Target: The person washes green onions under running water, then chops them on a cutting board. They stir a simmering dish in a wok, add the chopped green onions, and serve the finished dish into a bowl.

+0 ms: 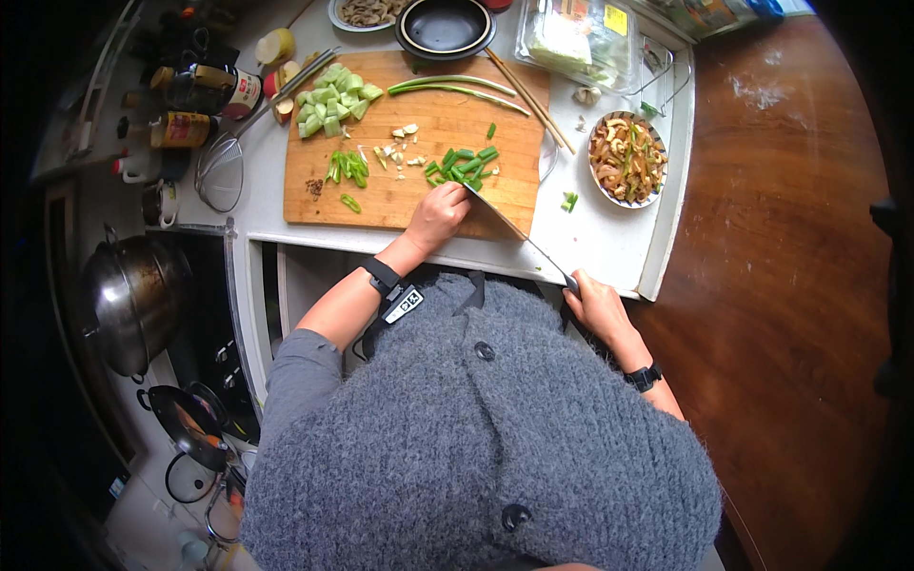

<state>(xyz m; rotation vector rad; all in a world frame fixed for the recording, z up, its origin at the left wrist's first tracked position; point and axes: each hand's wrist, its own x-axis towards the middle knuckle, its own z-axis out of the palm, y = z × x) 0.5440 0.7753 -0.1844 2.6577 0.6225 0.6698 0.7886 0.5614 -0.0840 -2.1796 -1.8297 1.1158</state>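
Note:
My right hand [596, 305] grips the dark handle of a kitchen knife [510, 227] near the counter's front edge. Its blade slants up and left over the wooden cutting board [407, 207]. At the tip end, my left hand [439, 213] rests with curled fingers next to a pile of cut scallion greens [463, 165]; whether the fingers pinch anything is hidden. Further left on the board are sliced green pepper [350, 168], chopped garlic [393, 155], small brown bits [314, 188] and chunks of pale green vegetable [335, 100]. Whole scallion stalks [457, 87] lie across the back.
Chopsticks [532, 100] lean over the board's right edge. A bowl of sliced food [628, 160], a garlic bulb [587, 94] and a plastic container [575, 43] stand right. A black dish [446, 27] sits behind. At left are a wire strainer [221, 173], bottles [182, 130] and a steel pot [136, 303].

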